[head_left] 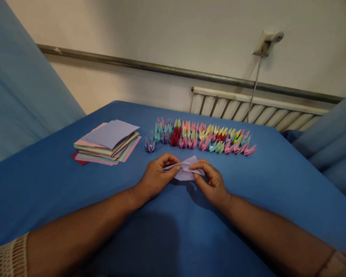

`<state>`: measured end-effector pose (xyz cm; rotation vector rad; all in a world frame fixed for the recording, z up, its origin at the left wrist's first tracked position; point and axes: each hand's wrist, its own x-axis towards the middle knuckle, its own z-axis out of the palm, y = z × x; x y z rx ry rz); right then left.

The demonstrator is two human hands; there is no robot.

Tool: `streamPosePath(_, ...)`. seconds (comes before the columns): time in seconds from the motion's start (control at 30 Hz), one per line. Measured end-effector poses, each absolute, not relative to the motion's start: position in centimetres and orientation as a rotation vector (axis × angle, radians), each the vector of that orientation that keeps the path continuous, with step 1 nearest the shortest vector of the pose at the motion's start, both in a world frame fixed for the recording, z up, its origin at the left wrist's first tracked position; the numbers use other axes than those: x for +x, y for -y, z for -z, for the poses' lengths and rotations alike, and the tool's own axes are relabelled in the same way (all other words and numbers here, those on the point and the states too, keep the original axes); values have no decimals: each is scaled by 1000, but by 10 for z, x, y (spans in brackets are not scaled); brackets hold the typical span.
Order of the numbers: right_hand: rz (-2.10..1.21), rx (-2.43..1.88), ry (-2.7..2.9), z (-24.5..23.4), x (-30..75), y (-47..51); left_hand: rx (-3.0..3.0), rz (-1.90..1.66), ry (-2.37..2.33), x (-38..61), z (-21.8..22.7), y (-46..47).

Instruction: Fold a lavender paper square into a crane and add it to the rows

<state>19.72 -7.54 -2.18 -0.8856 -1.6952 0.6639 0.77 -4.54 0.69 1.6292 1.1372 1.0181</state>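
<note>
A partly folded sheet of lilac origami paper (186, 175) is held just above the blue-covered table by both hands. My left hand (159, 174) pinches its left side between thumb and fingers. On the opposite side, my right hand (211, 180) grips the paper's right edge, thumb below and fingers over a fold. Several creased layers and a raised flap show between the hands. Just beyond stand rows of small folded paper cranes (192, 142) in pink, red, yellow, green, blue and lilac.
To the left lies a stack of coloured paper squares (112, 134), lilac on top. The blue cloth (127, 111) covers the table. Behind it are a wall with a metal rail (150, 67), a white radiator-like rack (233, 102) and a hanging cord (256, 80). Blue curtains (23, 77) flank both sides.
</note>
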Motion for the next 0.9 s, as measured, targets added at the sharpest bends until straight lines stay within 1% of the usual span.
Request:
streamPosePath(0.1, -685, -892, 1690, 21, 196, 77, 1695, -1044, -1111, 6, -9, 48)
streamPosePath(0.3, -625, -913, 1653, 27, 193, 74, 1826, -1032, -1037, 4, -11, 52)
streamPosePath(0.47, -654, -959, 1598, 31, 194, 73, 1914, -1017, -994, 4, -14, 53)
streamPosePath(0.73, -716, -919, 1646, 31, 191, 76, 1820, -1134, -1038, 4, -10, 51)
streamPosePath(0.9, -769, -929, 1578, 34, 192, 74, 1753, -1158, -1021, 5, -10, 54)
